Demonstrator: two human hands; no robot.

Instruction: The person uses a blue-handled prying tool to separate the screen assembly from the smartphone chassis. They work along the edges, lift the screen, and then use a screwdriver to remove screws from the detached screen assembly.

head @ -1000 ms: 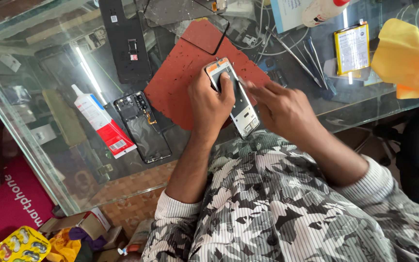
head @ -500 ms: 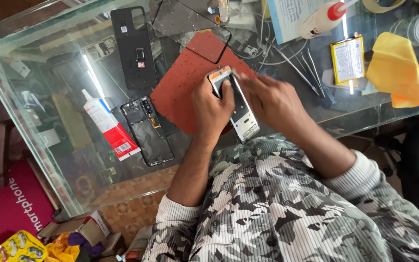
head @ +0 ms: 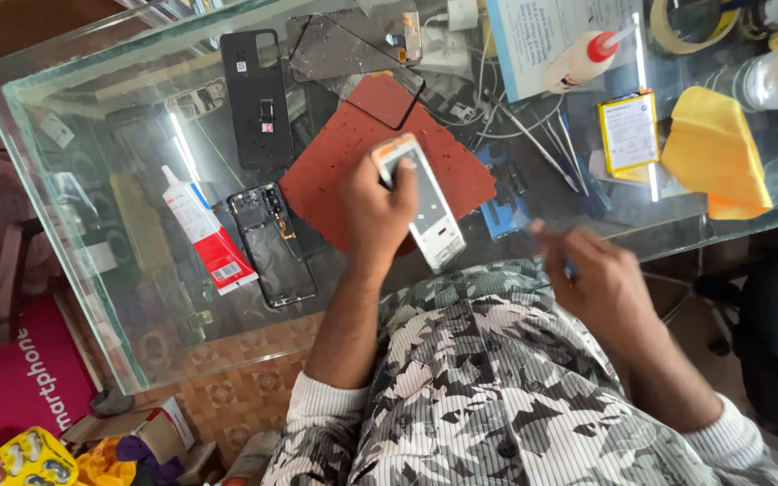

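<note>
My left hand grips a white and silver phone frame by its upper end and holds it tilted over the near edge of a red work mat on the glass table. Away from the phone, my right hand hovers at the table's near edge. Its fingers are pinched and blurred by motion. A bit of blue shows under the fingers, and I cannot tell whether the hand holds it.
Left of the mat lie an opened black phone body, a red and white glue tube and a black back cover. A dark screen panel lies beyond. To the right are tweezers, a battery, a yellow cloth and a glue bottle.
My right hand has left the phone frame and pulled back to the right, toward the table's near edge. My left hand still holds the frame over the mat.
</note>
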